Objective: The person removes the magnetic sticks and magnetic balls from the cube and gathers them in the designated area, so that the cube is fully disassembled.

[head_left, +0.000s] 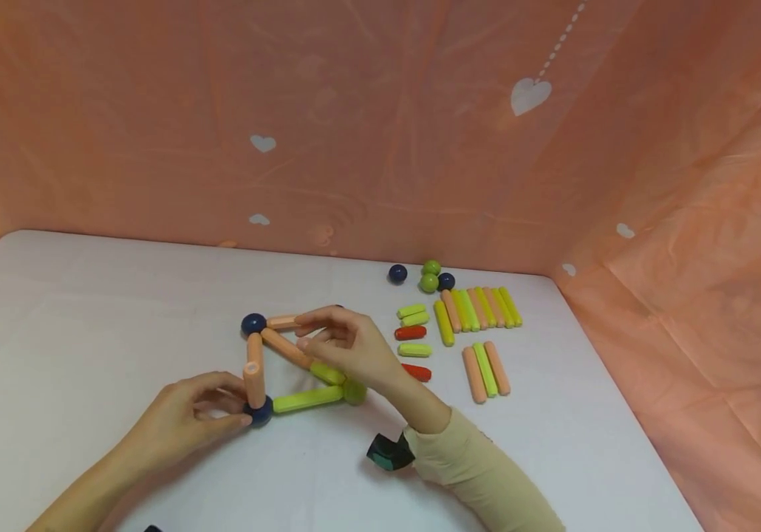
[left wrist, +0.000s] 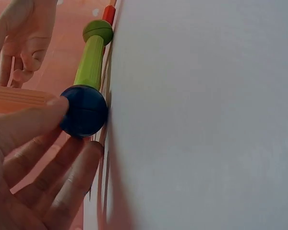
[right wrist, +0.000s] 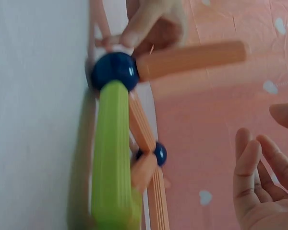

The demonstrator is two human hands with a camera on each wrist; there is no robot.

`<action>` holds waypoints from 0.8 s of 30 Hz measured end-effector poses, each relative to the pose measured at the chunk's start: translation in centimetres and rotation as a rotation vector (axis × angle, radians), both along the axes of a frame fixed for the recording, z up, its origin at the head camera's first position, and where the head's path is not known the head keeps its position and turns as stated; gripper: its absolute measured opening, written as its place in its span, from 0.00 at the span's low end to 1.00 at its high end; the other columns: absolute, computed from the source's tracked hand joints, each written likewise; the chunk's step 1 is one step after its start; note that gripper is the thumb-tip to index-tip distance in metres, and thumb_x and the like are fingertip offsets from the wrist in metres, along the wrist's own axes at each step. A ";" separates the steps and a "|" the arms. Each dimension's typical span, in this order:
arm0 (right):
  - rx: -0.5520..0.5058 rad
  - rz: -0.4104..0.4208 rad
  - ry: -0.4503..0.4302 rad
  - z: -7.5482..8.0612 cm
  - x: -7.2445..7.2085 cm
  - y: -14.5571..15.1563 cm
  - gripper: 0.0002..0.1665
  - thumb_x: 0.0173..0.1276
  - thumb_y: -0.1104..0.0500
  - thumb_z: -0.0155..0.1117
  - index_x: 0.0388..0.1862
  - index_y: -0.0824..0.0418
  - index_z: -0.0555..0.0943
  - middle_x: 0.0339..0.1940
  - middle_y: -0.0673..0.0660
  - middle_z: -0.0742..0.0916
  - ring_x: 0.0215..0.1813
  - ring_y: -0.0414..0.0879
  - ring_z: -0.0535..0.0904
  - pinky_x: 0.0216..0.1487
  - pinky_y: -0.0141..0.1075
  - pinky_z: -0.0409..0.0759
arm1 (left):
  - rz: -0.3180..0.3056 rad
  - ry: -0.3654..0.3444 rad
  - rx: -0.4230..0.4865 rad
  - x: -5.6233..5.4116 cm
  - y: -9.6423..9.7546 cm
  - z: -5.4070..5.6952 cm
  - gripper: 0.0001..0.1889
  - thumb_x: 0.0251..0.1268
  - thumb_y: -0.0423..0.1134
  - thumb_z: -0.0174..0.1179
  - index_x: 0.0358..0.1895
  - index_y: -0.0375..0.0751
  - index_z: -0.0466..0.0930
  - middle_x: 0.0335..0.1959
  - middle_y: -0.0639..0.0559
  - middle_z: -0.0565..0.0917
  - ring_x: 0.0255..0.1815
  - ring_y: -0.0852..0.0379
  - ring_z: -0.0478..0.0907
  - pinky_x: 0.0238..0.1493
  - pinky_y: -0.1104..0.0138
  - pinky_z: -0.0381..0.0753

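Observation:
At the near left corner of a frame of sticks and balls, my left hand [head_left: 181,420] holds a dark blue ball [left wrist: 84,111] between thumb and fingers. A peach stick [head_left: 254,386] rises upright from this ball, its top end free. A yellow-green stick [head_left: 307,400] links the ball to a green ball [head_left: 355,391]. Another dark blue ball [head_left: 253,324] forms the far left corner, with peach sticks joined to it. Above the frame hovers my right hand [head_left: 352,349], fingers loosely bent; the right wrist view shows nothing between them. It hides part of the far side.
Loose dark blue balls [head_left: 397,274] and green balls [head_left: 429,283] lie at the back. Short yellow-green and red sticks [head_left: 410,333] lie right of the frame, beside rows of long sticks [head_left: 480,309]. A dark object [head_left: 390,451] shows by the right sleeve.

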State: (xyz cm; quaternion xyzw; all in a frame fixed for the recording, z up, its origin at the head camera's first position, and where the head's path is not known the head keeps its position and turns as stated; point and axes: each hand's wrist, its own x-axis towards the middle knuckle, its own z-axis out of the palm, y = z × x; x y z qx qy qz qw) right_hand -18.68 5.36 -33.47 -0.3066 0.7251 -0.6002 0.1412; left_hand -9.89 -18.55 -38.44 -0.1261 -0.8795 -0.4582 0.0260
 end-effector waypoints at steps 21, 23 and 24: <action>0.036 0.224 0.118 -0.4 1.9 -2.9 0.15 0.61 0.69 0.66 0.48 0.70 0.80 0.44 0.66 0.84 0.35 0.30 0.75 0.34 0.24 0.77 | -0.018 -0.120 0.013 -0.3 -0.3 -0.4 0.16 0.57 0.47 0.68 0.48 0.50 0.82 0.39 0.59 0.85 0.36 0.69 0.80 0.40 0.71 0.74; 0.036 0.209 0.135 -0.4 2.0 -2.9 0.14 0.61 0.69 0.66 0.46 0.69 0.80 0.43 0.66 0.85 0.34 0.30 0.75 0.35 0.25 0.78 | -0.015 -0.107 0.011 -0.3 -0.3 -0.5 0.15 0.57 0.46 0.68 0.47 0.51 0.82 0.39 0.58 0.85 0.36 0.69 0.80 0.39 0.71 0.74; 0.038 0.198 0.136 -0.5 2.0 -2.8 0.13 0.61 0.69 0.67 0.46 0.69 0.80 0.43 0.66 0.85 0.35 0.30 0.76 0.36 0.26 0.79 | -0.012 -0.104 0.008 -0.3 -0.3 -0.5 0.15 0.57 0.46 0.68 0.47 0.50 0.82 0.39 0.58 0.84 0.36 0.69 0.80 0.39 0.71 0.74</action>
